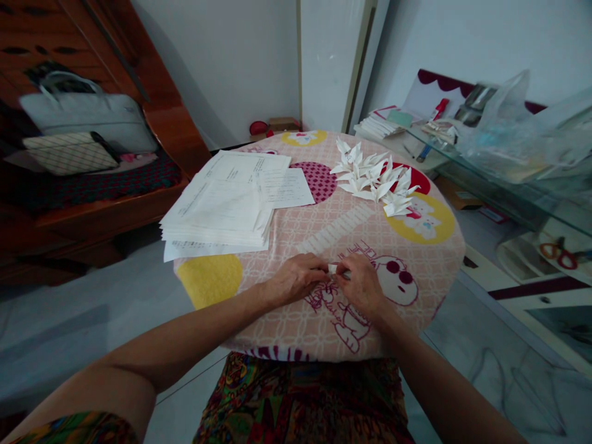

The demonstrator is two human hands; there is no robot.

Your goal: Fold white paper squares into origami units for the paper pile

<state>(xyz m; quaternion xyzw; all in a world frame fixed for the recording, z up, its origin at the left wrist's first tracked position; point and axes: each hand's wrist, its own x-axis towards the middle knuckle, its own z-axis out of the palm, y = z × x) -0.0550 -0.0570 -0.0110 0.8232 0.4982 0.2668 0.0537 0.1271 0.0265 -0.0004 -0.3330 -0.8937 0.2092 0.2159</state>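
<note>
Between my two hands is a small folded piece of white paper (332,269), mostly hidden by the fingers. My left hand (303,277) pinches it from the left, and my right hand (361,282) grips it from the right. Both hands are low over the near half of the round table (287,308), on its pink patterned cloth. Beyond the hands, a pile of folded white paper cranes (377,176) lies toward the back right. At the back left sits a thick stack of printed paper sheets (222,203), with one sheet sticking out to the right.
On the right stands a glass-topped desk (522,185) with a plastic bag (499,132), papers (382,123) and a red-capped item (441,109). Scissors (559,251) lie on a lower shelf. To the left, a wooden bench (161,123) holds a grey bag (92,117).
</note>
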